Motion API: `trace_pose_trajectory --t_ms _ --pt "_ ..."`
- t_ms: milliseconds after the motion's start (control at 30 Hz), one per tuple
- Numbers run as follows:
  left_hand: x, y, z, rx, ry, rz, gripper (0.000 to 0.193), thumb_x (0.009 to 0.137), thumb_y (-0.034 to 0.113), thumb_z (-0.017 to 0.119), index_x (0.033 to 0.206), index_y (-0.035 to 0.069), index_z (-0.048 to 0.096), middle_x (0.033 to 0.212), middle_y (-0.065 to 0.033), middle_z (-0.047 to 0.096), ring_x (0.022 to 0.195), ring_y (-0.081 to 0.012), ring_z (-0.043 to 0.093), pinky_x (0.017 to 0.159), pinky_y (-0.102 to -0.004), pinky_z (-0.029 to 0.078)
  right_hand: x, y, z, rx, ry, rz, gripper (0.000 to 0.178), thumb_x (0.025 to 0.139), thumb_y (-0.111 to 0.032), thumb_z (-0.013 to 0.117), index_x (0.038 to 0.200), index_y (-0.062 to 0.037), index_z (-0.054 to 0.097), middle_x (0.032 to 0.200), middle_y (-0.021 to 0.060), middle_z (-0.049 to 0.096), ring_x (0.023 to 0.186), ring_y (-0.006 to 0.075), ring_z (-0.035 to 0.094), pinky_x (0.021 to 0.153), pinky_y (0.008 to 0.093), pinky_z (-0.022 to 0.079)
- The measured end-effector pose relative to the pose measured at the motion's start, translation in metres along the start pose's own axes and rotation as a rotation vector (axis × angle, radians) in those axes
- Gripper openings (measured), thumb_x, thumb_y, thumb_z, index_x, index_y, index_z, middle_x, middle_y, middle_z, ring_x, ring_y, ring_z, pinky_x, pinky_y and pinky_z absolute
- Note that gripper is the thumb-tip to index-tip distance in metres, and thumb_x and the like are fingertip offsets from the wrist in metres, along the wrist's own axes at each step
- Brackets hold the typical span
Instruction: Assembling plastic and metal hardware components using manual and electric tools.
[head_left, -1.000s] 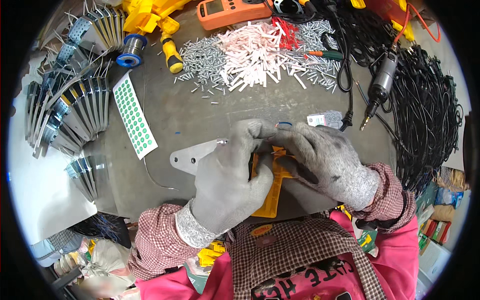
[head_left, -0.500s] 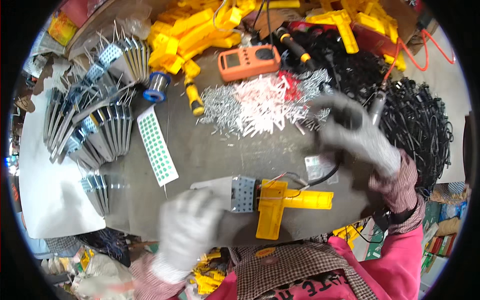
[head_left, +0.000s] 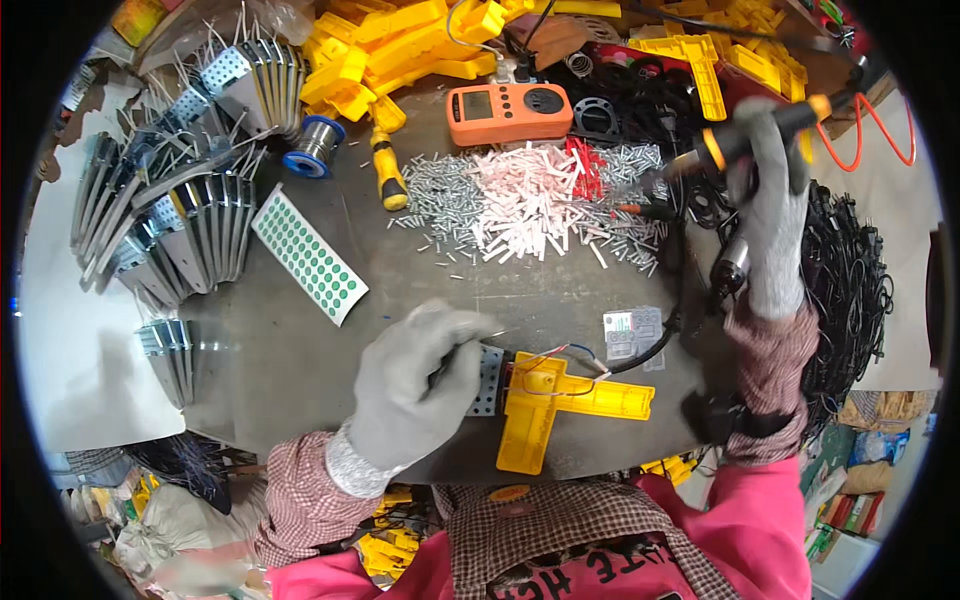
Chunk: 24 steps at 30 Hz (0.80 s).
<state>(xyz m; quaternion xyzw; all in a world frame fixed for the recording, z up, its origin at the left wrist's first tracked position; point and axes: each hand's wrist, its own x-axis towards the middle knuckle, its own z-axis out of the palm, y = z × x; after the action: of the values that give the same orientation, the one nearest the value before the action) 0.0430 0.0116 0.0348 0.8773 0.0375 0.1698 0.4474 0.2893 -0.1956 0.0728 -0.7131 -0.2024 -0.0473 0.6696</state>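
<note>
My right hand (head_left: 778, 215), gloved in grey, is closed around a soldering iron (head_left: 740, 145) with a black handle and orange bands. The iron's tip end is blurred and points left over the loose parts. My left hand (head_left: 415, 385), also gloved, is pinched above the workpiece, with a thin end of solder wire (head_left: 497, 333) showing past the fingertips. Partly hidden under that hand lies a perforated metal plate (head_left: 487, 382). It adjoins an opened yellow plastic housing half (head_left: 540, 400), where thin wires (head_left: 572, 350) and a black cable (head_left: 645, 355) meet.
Metal plates with wires (head_left: 205, 230) stand stacked at left. Near them are a solder spool (head_left: 315, 147), a green-dotted sticker sheet (head_left: 310, 255) and a yellow screwdriver (head_left: 388, 170). An orange multimeter (head_left: 510, 113) sits behind loose screws and white sleeves (head_left: 525, 200). Black cables (head_left: 850, 270) heap at right.
My right hand has taken up the soldering iron from the back of the table and raised it at right. My left hand has moved up and right over the metal plate; the sticker sheet has shifted.
</note>
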Motion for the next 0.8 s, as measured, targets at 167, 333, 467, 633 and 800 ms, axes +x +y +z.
trace_pose_trajectory --t_ms 167,333,467,633,800 --pt "0.017 -0.018 0.034 -0.069 -0.066 0.036 0.022 0.081 -0.013 0.057 0.093 0.003 0.066 0.083 -0.0109 0.059 0.074 -0.0252 0.058 0.066 -0.0345 0.046 -0.030 0.047 0.012 0.314 -0.098 0.541 0.034 0.100 -0.042 0.047 0.102 -0.0102 0.058 0.051 -0.0081 0.036 0.042 0.0056 0.031 0.040 0.0222 0.024" --pt "0.020 -0.020 0.040 0.026 -0.159 0.069 0.017 0.083 -0.004 0.061 0.097 0.005 0.064 0.090 -0.0142 0.058 0.085 -0.0345 0.061 0.071 -0.0452 0.048 -0.034 0.056 0.022 0.308 -0.216 0.592 0.034 0.101 -0.040 0.045 0.104 -0.0085 0.057 0.057 -0.0071 0.040 0.045 0.0046 0.032 0.045 0.0199 0.026" --pt "0.020 -0.018 0.040 0.012 -0.174 0.046 0.018 0.083 -0.005 0.061 0.097 0.005 0.064 0.090 -0.0143 0.058 0.084 -0.0346 0.061 0.071 -0.0449 0.049 -0.035 0.060 0.021 0.240 -0.255 0.581 0.033 0.102 -0.041 0.045 0.101 -0.0101 0.055 0.057 -0.0077 0.039 0.045 0.0035 0.032 0.043 0.0199 0.025" --pt "0.020 -0.019 0.040 0.020 -0.201 0.044 0.019 0.082 -0.005 0.062 0.098 0.004 0.065 0.092 -0.0146 0.059 0.082 -0.0342 0.063 0.071 -0.0446 0.051 -0.035 0.064 0.025 0.232 -0.239 0.562 0.032 0.102 -0.041 0.045 0.099 -0.0109 0.055 0.051 -0.0089 0.037 0.042 0.0035 0.032 0.043 0.0197 0.025" --pt "0.021 -0.018 0.044 0.045 -0.172 0.090 0.020 0.080 -0.005 0.062 0.098 0.004 0.065 0.096 -0.0142 0.059 0.082 -0.0341 0.064 0.070 -0.0441 0.052 -0.036 0.063 0.021 0.246 -0.239 0.562 0.032 0.101 -0.040 0.047 0.101 -0.0093 0.056 0.059 -0.0068 0.041 0.047 0.0035 0.034 0.045 0.0200 0.026"
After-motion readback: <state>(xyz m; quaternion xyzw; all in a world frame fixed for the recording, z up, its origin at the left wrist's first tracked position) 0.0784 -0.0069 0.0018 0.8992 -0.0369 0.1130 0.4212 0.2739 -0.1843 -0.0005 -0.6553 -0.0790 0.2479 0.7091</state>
